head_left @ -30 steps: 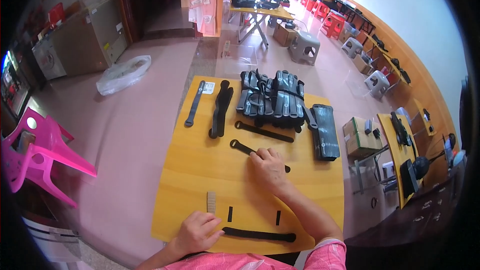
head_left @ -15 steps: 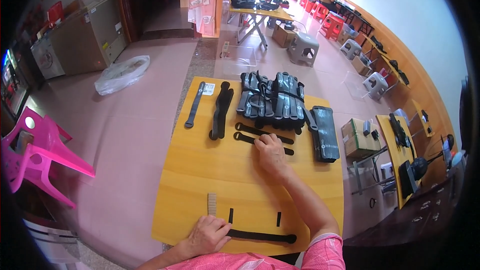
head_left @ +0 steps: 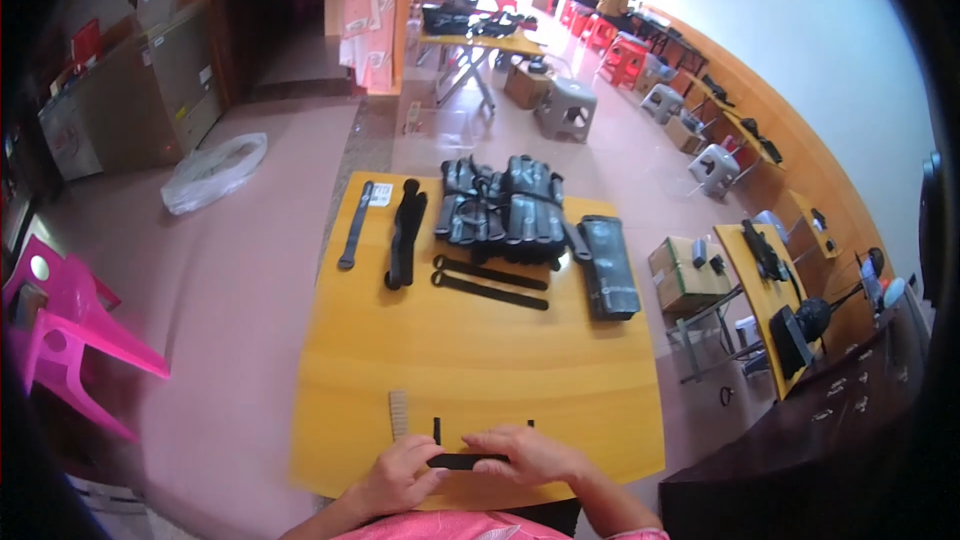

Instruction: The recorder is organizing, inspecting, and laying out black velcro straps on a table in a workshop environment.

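At the near edge of the table, a black strap [head_left: 457,461] lies crosswise between my two hands. My left hand [head_left: 398,474] is closed on its left end, thumb below and fingers above. Thumb and fingers of my right hand [head_left: 535,454] pinch it farther right, covering its right end. Just beyond it are two short black strips, the left strip [head_left: 436,428] and the right strip [head_left: 530,424], the latter partly behind my right hand. A beige ridged strip [head_left: 398,413] lies beyond my left hand. Two straps with rounded ends [head_left: 490,290] lie mid-table.
A large pile of bundled black straps [head_left: 505,205] covers the table's far middle. Right of it is a packed strap stack [head_left: 608,270]. Several straps [head_left: 405,235] and one grey strap [head_left: 356,225] lie at left. A pink chair [head_left: 85,330] stands left of the table [head_left: 400,350].
My right hand has left the two mid-table straps and come back to the near strap beside my left hand. The view has shifted, so the scene sits farther left.
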Demonstrator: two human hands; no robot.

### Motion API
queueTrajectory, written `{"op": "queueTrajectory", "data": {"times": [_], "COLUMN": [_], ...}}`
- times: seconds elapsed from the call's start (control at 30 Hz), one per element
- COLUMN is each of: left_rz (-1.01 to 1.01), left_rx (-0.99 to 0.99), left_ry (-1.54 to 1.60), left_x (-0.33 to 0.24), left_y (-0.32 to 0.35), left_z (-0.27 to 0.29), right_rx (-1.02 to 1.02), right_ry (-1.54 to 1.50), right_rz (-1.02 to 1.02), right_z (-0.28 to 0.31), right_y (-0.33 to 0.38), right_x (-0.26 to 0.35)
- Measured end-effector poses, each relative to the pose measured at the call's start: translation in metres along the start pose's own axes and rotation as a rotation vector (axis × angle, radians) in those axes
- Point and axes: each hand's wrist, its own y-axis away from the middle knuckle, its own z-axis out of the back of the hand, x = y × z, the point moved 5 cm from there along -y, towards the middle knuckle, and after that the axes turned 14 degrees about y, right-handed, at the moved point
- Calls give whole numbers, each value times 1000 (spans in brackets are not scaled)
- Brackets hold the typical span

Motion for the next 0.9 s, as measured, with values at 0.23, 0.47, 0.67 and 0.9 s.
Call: {"op": "queueTrajectory", "data": {"times": [0.23,0.47,0.67,0.9], "left_rz": [421,496,498,504], "left_rx": [-366,-459,-385,-472], "left_ry": [705,1185,1424,1561], "left_x": [4,-2,1,3], "left_y": [18,-3,-7,0], "left_z": [4,-6,-12,-18], "right_rx": [-171,-387,-383,-360], "right_ry": [59,-388,-238,-384], "right_rz": [-278,-438,-355,-449], "right_z": [-12,-19,-6,-20], "right_y": [68,95,87,102], "right_x": [-2,-7,12,-1]}}
